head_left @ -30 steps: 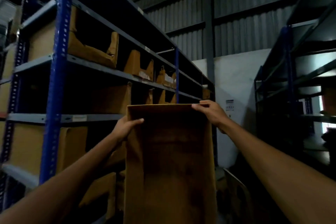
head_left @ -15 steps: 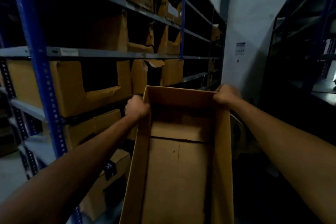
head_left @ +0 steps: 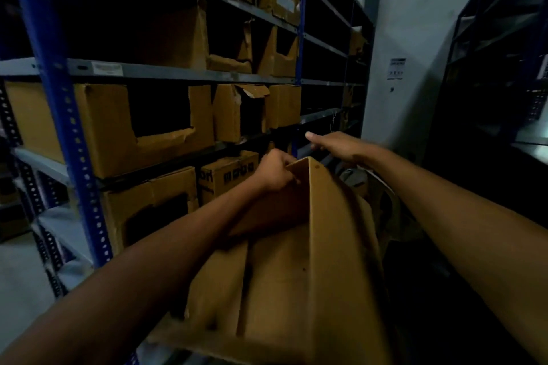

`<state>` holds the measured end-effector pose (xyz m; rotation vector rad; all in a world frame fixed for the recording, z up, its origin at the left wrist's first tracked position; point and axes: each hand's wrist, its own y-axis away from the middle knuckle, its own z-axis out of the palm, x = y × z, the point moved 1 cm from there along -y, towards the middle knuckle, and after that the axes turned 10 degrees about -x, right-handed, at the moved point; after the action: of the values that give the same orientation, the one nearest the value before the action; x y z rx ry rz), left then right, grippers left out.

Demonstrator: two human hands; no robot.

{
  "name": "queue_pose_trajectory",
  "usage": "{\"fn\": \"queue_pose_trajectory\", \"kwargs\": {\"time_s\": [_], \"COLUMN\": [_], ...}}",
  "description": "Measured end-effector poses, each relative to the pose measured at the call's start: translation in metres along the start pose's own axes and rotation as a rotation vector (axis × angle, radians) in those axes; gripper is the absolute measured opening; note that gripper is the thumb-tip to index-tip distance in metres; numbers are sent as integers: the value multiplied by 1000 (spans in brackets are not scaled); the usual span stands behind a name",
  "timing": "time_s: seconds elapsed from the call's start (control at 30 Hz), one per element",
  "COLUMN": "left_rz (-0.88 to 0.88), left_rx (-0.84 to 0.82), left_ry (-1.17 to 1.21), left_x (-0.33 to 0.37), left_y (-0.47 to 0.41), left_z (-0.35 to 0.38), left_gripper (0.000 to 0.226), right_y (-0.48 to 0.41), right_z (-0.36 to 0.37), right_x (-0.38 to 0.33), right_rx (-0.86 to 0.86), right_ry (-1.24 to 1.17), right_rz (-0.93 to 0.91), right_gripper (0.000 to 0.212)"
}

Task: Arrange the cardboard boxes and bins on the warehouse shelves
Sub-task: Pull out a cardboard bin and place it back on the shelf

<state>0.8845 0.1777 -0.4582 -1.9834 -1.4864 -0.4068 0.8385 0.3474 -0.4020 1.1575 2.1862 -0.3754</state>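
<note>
Lower centre of frame: cardboard box now tipped on edge, no longer level. Left hand grips far corner; right hand has let go, fingers straight, toward shelf. Probably repositioning before shelving.

In dim light, the left hand grips the far corner of an open cardboard box, which is tilted toward the blue-posted shelving. The right hand hovers just past that corner with its fingers outstretched. Cut-front cardboard bins line the shelves' front edges, and a printed carton sits on the shelf below.
</note>
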Motion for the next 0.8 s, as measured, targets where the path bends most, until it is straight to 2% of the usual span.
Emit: {"fn": "queue_pose_trajectory", "kwargs": {"time_s": [0.07, 0.2, 0.33, 0.43, 0.57, 0.73, 0.8], "left_rz": [60, 258, 365, 426, 452, 442, 447], "left_rx": [-129, -376, -560, -610, -618, -703, -711], "left_ry": [42, 27, 85, 180, 383, 375, 344], "left_x": [8, 22, 28, 35, 31, 37, 38], "left_y": [1, 5, 15, 17, 17, 19, 21], "left_z": [1, -10, -23, -29, -42, -43, -42], "left_gripper": [8, 7, 17, 20, 19, 22, 23], "right_y": [3, 11, 17, 22, 24, 29, 31], "right_z": [2, 6, 15, 29, 41, 61, 72], "right_x": [0, 2, -1, -5, 0, 10, 12], "right_rx": [37, -1, -47, -66, 16, 85, 109], "right_ry": [46, 94, 116, -2, -83, -37, -116], "right_rz": [10, 77, 57, -20, -73, -50, -80], "right_gripper": [63, 52, 32, 33, 33, 28, 32]}}
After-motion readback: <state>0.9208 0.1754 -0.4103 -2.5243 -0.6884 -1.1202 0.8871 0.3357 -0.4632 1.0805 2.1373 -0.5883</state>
